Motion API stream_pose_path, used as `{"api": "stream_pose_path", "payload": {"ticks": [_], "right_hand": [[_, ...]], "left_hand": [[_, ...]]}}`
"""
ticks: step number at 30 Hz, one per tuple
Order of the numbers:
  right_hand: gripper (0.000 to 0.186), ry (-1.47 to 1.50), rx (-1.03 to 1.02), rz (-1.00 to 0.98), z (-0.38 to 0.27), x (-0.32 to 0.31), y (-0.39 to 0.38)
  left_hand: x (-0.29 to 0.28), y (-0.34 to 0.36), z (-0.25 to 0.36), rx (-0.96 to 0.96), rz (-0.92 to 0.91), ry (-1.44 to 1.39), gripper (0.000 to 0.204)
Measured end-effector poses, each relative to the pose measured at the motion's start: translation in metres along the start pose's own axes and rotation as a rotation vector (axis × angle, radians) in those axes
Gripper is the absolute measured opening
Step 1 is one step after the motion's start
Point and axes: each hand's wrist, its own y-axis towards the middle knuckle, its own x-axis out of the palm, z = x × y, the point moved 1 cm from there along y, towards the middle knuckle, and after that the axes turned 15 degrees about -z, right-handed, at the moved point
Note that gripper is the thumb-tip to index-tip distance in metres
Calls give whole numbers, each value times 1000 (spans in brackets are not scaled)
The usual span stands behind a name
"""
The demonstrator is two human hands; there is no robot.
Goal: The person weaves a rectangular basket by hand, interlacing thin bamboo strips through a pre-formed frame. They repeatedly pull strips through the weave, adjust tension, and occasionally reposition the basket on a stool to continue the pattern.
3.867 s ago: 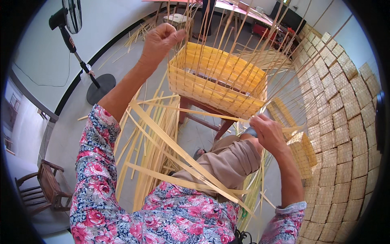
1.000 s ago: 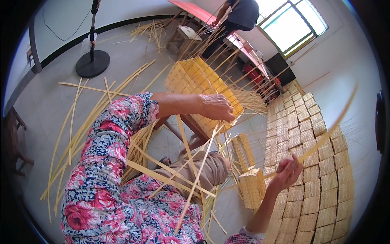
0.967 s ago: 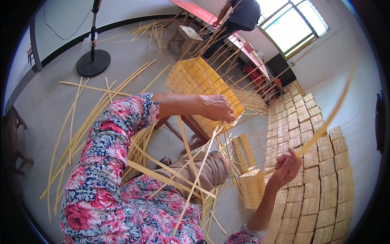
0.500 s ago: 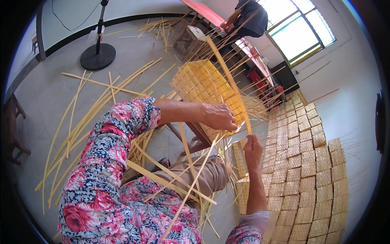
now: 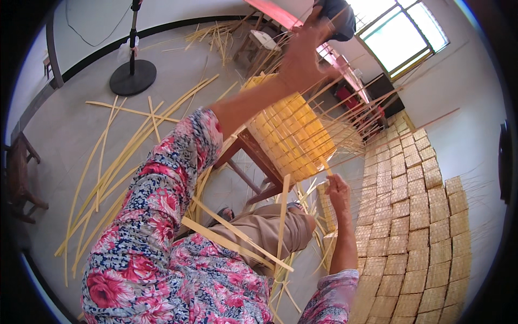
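- Has one woven basket [image 5: 291, 135] on one brown bench [image 5: 259, 154], along the near edge.
- Pinches one yellow strip [image 5: 327, 166] in the right hand [image 5: 338, 189], off the near right corner.
- Holds the left hand [image 5: 306, 62] up, too blurred to tell whether wide or narrow.
- Bears three pale strips [image 5: 283, 213] across the lap [image 5: 259, 227].

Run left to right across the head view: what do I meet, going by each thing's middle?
Dark wooden chair → round black fan base → yellow woven basket → right hand → rows of woven pieces.
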Motion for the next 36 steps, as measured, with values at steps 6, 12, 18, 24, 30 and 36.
{"api": "stream_pose_path", "payload": {"ticks": [6, 12, 18, 24, 30, 36], "right_hand": [[29, 201, 110, -155, 1, 0, -2], [35, 246, 161, -299, -12, -15, -3], [39, 320, 356, -433, -32, -35, -6], [32, 234, 242, -333, -18, -30, -16], [21, 85, 181, -232, -18, -14, -20], [20, 77, 233, -281, -14, -3, -16]], "left_hand": [[-25, -93, -36, -52, -332, 294, 63], [3, -182, -23, -126, -742, 258, 66], [5, -188, -25, -155, -688, 293, 64], [1, -199, -25, -134, -639, 270, 50], [11, -206, -32, -126, -599, 287, 41], [15, -215, -43, -85, -550, 318, 36]]}}
